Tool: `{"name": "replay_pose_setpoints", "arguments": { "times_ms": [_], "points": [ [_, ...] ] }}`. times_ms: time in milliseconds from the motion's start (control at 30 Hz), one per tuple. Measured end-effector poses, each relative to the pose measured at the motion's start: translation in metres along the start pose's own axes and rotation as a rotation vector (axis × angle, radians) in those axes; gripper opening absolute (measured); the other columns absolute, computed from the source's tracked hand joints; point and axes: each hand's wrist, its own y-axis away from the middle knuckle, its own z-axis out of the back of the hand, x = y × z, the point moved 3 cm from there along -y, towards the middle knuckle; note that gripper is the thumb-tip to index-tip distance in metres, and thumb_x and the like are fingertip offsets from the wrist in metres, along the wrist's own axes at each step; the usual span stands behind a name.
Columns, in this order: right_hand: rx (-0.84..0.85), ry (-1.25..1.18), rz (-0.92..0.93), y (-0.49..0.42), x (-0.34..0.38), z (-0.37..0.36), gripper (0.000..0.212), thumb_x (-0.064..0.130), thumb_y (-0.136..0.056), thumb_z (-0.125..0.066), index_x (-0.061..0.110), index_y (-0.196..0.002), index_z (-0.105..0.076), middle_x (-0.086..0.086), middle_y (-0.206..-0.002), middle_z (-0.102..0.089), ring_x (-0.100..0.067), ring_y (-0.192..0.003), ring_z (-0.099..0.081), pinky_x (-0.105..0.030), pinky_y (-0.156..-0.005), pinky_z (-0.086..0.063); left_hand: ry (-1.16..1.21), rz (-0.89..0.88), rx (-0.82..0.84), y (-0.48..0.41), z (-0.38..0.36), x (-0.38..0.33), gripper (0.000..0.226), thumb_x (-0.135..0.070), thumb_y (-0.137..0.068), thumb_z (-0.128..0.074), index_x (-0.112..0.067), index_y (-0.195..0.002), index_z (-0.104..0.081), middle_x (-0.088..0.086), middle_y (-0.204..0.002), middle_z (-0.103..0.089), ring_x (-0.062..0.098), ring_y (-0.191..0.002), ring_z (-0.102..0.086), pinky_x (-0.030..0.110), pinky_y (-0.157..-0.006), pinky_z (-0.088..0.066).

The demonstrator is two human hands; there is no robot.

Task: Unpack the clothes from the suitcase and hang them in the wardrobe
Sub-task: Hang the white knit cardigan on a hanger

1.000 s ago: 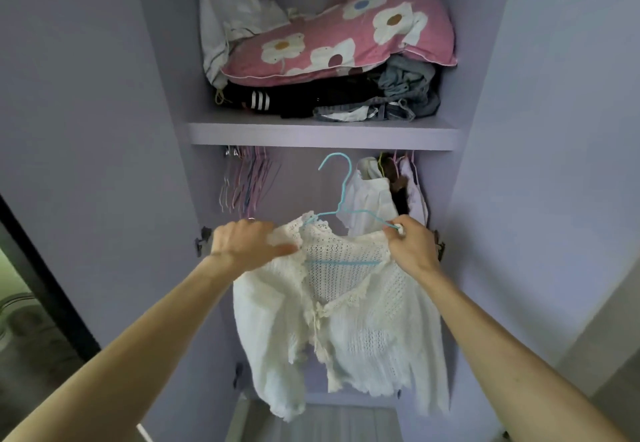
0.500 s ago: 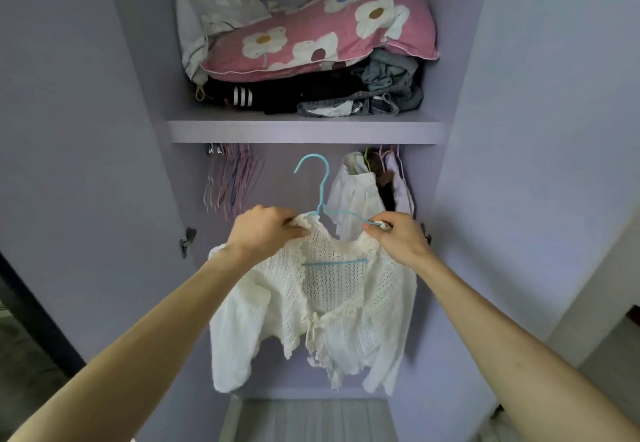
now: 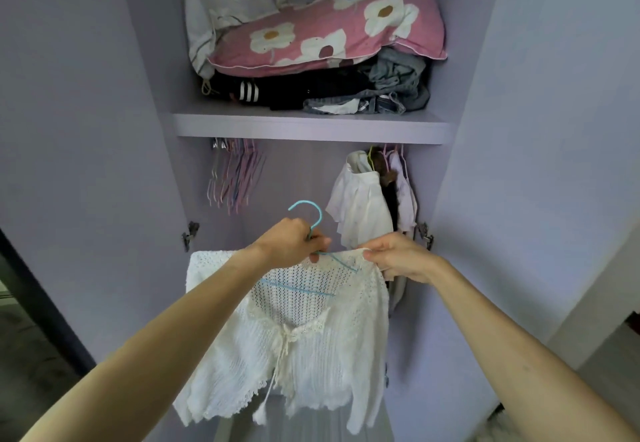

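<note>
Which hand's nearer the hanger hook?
Left. The left hand grips the hanger just below its hook; the right hand pinches the cardigan shoulder, off to the right.

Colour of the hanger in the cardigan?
Light blue hanger, clearest at its hook in the head view.

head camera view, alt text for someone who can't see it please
Two bare hands hold a white knit cardigan on a blue hanger before an open lilac wardrobe: the left hand grips the hanger's neck, the right hand pinches the cardigan's shoulder. Behind, empty hangers and hung clothes hang below a shelf holding a pink flowered pillow.
</note>
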Motion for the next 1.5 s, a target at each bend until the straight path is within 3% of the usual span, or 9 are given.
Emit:
{"name": "replay_pose_setpoints", "arguments": {
  "times_ms": [233, 333, 467, 800, 867, 967, 1067, 1300, 1500],
  "points": [
    [0.059, 0.098, 0.079, 0.005, 0.037, -0.036, 0.027, 0.041, -0.093, -0.062, 0.021, -0.105, -0.076, 0.009, -0.101, -0.072, 0.001, -0.091, -0.065, -0.014, -0.080, -0.047, 0.092, -0.059, 0.040, 0.002, 0.001, -0.022, 0.036, -0.037, -0.099, -0.057, -0.021, -0.070, -0.069, -0.017, -0.042, -0.052, -0.001, -0.043, -0.045, 0.012, -0.046, -0.033],
    [-0.221, -0.037, 0.056, 0.002, 0.011, -0.030, 0.030, 0.046, -0.095, -0.055, 0.024, -0.100, -0.075, 0.007, -0.100, -0.075, -0.004, -0.092, -0.069, -0.019, -0.081, -0.050, 0.105, -0.008, -0.071, 0.004, 0.009, -0.004, 0.036, -0.037, -0.101, -0.054, -0.018, -0.076, -0.072, -0.016, -0.053, -0.061, -0.004, -0.044, -0.049, 0.011, -0.046, -0.034],
    [-0.280, 0.161, 0.091, 0.015, -0.006, -0.031, 0.044, 0.058, -0.094, -0.051, 0.030, -0.062, -0.061, 0.018, -0.057, -0.055, 0.007, -0.057, -0.050, -0.017, -0.059, -0.035, 0.112, 0.026, -0.106, 0.007, 0.013, 0.013, 0.032, -0.035, -0.102, -0.052, -0.022, -0.080, -0.071, -0.011, -0.070, -0.068, -0.011, -0.046, -0.050, 0.008, -0.048, -0.036],
    [-0.137, 0.140, 0.231, 0.017, 0.001, -0.046, 0.039, 0.048, -0.098, -0.051, 0.016, -0.090, -0.073, -0.009, -0.060, -0.043, -0.008, -0.060, -0.037, -0.029, -0.060, -0.031, 0.055, 0.027, -0.067, -0.008, 0.018, 0.012, 0.036, -0.037, -0.101, -0.053, -0.027, -0.068, -0.065, -0.016, -0.059, -0.063, -0.013, -0.049, -0.051, 0.006, -0.051, -0.035],
    [-0.140, 0.120, 0.203, 0.018, 0.004, -0.048, 0.036, 0.046, -0.099, -0.050, 0.026, -0.076, -0.067, 0.008, -0.054, -0.041, -0.004, -0.053, -0.036, -0.027, -0.057, -0.031, 0.080, 0.016, -0.066, -0.010, 0.016, 0.012, 0.038, -0.036, -0.101, -0.053, -0.027, -0.067, -0.064, -0.019, -0.049, -0.059, -0.013, -0.047, -0.050, 0.006, -0.051, -0.035],
    [-0.218, 0.029, 0.199, 0.020, 0.004, -0.049, 0.017, 0.044, -0.097, -0.056, 0.034, -0.104, -0.069, 0.030, -0.079, -0.064, 0.013, -0.076, -0.059, -0.008, -0.070, -0.041, 0.094, 0.008, -0.068, -0.012, 0.013, 0.013, 0.037, -0.037, -0.102, -0.051, -0.023, -0.071, -0.065, -0.018, -0.050, -0.058, -0.011, -0.044, -0.050, 0.008, -0.047, -0.035],
    [-0.266, 0.078, 0.210, 0.021, 0.007, -0.049, 0.017, 0.042, -0.094, -0.062, 0.032, -0.102, -0.073, 0.015, -0.093, -0.071, 0.003, -0.087, -0.063, -0.013, -0.078, -0.047, 0.115, 0.028, -0.083, -0.016, 0.013, 0.024, 0.037, -0.037, -0.103, -0.049, -0.019, -0.076, -0.066, -0.014, -0.058, -0.062, -0.011, -0.043, -0.050, 0.007, -0.045, -0.034],
    [-0.271, -0.140, 0.093, 0.005, 0.018, -0.063, 0.017, 0.015, -0.095, -0.060, 0.014, -0.079, -0.068, 0.001, -0.080, -0.060, -0.011, -0.081, -0.052, -0.025, -0.074, -0.037, 0.178, 0.113, -0.124, -0.036, 0.009, 0.038, 0.039, -0.046, -0.102, -0.045, -0.013, -0.099, -0.066, -0.009, -0.075, -0.071, -0.004, -0.065, -0.061, 0.009, -0.056, -0.040],
    [-0.415, -0.206, -0.023, -0.015, 0.020, -0.053, 0.019, 0.026, -0.094, -0.058, 0.010, -0.092, -0.068, 0.003, -0.090, -0.067, -0.013, -0.087, -0.059, -0.030, -0.075, -0.040, 0.105, 0.145, -0.098, -0.056, 0.012, 0.063, 0.055, -0.059, -0.093, -0.047, -0.024, -0.135, -0.043, 0.001, -0.128, -0.059, 0.027, -0.122, -0.053, 0.045, -0.104, -0.043]
  ]
}}
